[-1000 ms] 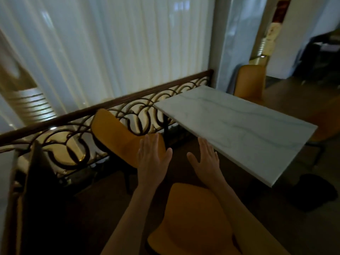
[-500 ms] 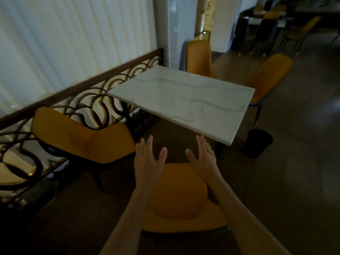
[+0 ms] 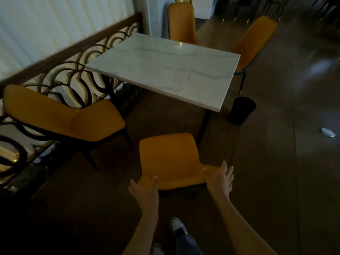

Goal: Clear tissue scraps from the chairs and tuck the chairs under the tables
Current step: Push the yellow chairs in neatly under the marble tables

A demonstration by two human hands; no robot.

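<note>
Small white scrap on floor blurred; far chair top cropped.

Dim room with a dark brown floor showing soft patches of reflected light. Along the left, pale pleated curtains glow behind a wood-topped railing of curling metal scrollwork. A black bin stands on the floor.

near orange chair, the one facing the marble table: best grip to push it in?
Grip the chair by the top edge of its backrest, one hand at each corner, coming from behind. The back faces the person and the seat points at the table, so a straight push should slide it under. The left hand and right hand are open at those corners; whether they touch is unclear.
</note>
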